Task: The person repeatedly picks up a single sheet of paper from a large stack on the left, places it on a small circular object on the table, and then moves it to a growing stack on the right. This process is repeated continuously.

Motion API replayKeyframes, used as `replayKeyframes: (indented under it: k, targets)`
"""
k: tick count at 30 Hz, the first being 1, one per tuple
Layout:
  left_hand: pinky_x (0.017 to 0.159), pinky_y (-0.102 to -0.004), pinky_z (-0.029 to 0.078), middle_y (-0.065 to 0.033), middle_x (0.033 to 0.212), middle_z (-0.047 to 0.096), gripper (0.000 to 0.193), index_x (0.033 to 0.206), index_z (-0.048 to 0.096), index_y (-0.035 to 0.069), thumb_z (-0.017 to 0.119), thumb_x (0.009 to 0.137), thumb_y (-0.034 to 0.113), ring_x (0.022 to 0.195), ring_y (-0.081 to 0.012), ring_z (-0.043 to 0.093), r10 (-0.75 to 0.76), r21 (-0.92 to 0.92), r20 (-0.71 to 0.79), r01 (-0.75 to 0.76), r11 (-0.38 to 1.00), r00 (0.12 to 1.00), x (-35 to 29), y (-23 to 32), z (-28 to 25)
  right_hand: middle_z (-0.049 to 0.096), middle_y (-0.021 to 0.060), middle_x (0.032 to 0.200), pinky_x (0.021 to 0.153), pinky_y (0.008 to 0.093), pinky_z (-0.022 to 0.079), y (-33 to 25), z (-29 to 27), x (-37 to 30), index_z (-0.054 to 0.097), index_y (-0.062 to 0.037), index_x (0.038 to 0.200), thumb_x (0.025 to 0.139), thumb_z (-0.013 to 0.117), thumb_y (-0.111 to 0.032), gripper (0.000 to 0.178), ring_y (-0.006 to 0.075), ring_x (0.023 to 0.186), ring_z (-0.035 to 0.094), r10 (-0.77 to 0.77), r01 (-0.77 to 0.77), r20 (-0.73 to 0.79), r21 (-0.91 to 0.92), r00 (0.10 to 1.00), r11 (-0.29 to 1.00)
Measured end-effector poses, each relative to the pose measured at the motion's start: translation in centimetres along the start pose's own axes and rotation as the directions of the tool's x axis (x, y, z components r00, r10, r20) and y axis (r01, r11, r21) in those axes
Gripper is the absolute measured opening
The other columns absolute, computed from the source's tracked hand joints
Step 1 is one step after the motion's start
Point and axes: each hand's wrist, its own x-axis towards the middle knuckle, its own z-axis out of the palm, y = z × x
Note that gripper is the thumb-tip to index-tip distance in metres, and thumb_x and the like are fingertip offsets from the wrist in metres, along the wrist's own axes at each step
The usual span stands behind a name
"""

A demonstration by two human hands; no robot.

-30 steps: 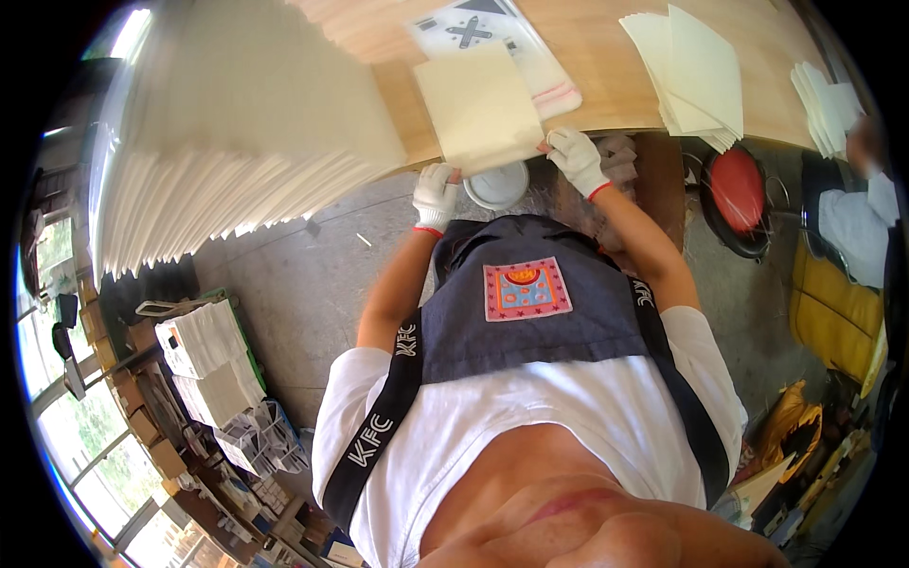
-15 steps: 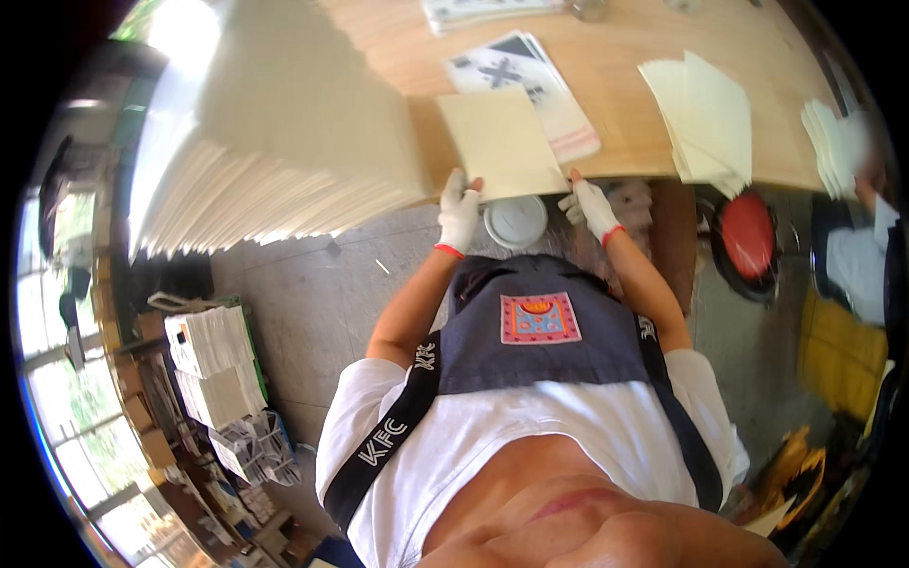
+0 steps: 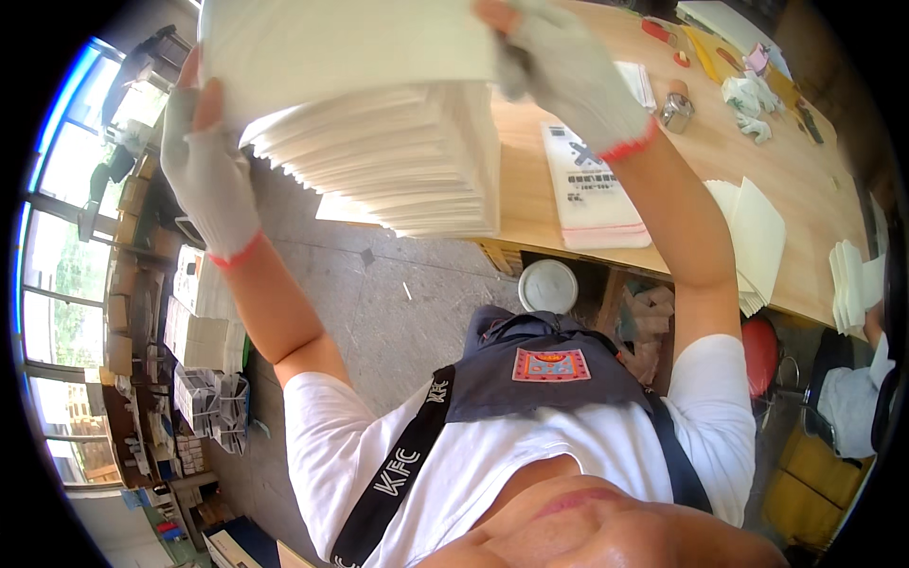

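Both hands wear white knit gloves with red cuffs and bare fingertips. A cream paper sheet [image 3: 350, 47] is held up above a tall stack of cream paper [image 3: 407, 156] at the table's left end. My left hand [image 3: 206, 161] is closed on the sheet's left near corner, thumb on top. At the right near corner my right hand [image 3: 573, 80], slightly blurred, grips the sheet. Whether it touches the stack I cannot tell. Right of the stack, below my right forearm, lies a pile of white printed sheets [image 3: 597, 204] with a red line along the near edge.
Fanned cream sheets [image 3: 757, 241] lie at the table's [image 3: 516, 204] right front. Farther back stand a small metal-topped jar [image 3: 676, 112] and crumpled white gloves [image 3: 753, 104]. Another person's sleeve [image 3: 876, 355] shows at far right. A round white lid [image 3: 547, 287] and red stool [image 3: 759, 355] are below.
Both hands have risen leftward from the table's front edge with the cream sheet, now above the tall stack. My view has turned, and more of the table's back shows.
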Motion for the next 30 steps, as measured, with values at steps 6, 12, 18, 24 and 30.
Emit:
replayKeyframes:
  k: [6, 12, 18, 24, 30]
  targets:
    - [0.076, -0.0263, 0.042, -0.0078, 0.115, 0.057, 0.044, 0.123, 0.048, 0.001, 0.039, 0.087, 0.024, 0.084, -0.0133, 0.054, -0.094, 0.289, 0.366, -0.017, 0.957, 0.926, 2.4, -11.1, -5.4, 0.053, -0.0012, 0.060, 0.040, 0.0216, 0.030, 0.7, 2.1, 4.0, 0.057, -0.0066, 0.071, 0.083, 0.050, -0.019, 0.019, 0.0052, 0.044, 0.038, 0.402, -0.393, 0.079, -0.103, 0.912, 0.914]
    - [0.097, -0.0389, 0.036, -0.0173, 0.125, 0.045, 0.040, 0.124, 0.042, 0.003, 0.034, 0.094, 0.028, 0.113, -0.0287, 0.046, -0.316, -0.574, -0.106, 0.202, 0.794, 0.943, -7.2, -16.5, -2.0, 0.056, 0.0010, 0.058, 0.037, 0.0211, 0.034, 4.9, -3.6, -3.1, 0.057, -0.0087, 0.076, 0.087, 0.049, -0.035, 0.029, 0.0067, 0.044, 0.048, 0.336, -0.329, -0.046, 0.119, 0.941, 0.937]
    - [0.067, -0.0276, 0.046, -0.0077, 0.096, 0.058, 0.033, 0.109, 0.054, 0.003, 0.049, 0.086, 0.026, 0.083, -0.0166, 0.056, -0.896, -0.231, 0.110, 0.888, 0.398, 0.431, -32.5, -32.8, 0.3, 0.061, 0.0039, 0.070, 0.047, 0.0287, 0.044, 14.3, -16.1, -21.0, 0.056, -0.0097, 0.085, 0.087, 0.047, -0.031, 0.023, 0.0164, 0.052, 0.056, 0.229, -0.607, -0.686, -0.378, 0.691, 0.699]
    - [0.078, -0.0257, 0.042, -0.0100, 0.106, 0.059, 0.031, 0.112, 0.053, 0.001, 0.045, 0.082, 0.008, 0.094, -0.0174, 0.054, -0.672, 0.207, 0.581, 0.715, 0.668, 0.460, -40.3, -27.5, 10.5, 0.058, 0.0052, 0.094, 0.075, 0.0391, 0.042, 11.7, -28.4, -33.5, 0.055, -0.0153, 0.096, 0.076, 0.055, -0.025, 0.022, 0.0245, 0.091, 0.054, -0.194, -0.692, -0.672, -0.639, 0.714, -0.335]
    - [0.080, -0.0303, 0.043, -0.0137, 0.102, 0.060, 0.027, 0.107, 0.057, 0.004, 0.054, 0.082, 0.010, 0.094, -0.0214, 0.057, -0.249, 0.025, 0.849, 0.435, 0.900, 0.467, -35.9, -23.0, 17.7, 0.058, 0.0017, 0.091, 0.074, 0.0371, 0.041, 10.9, -30.2, -34.1, 0.057, -0.0167, 0.090, 0.078, 0.053, -0.028, 0.017, 0.0212, 0.089, 0.054, -0.119, -0.567, -0.597, -0.655, 0.793, -0.500]
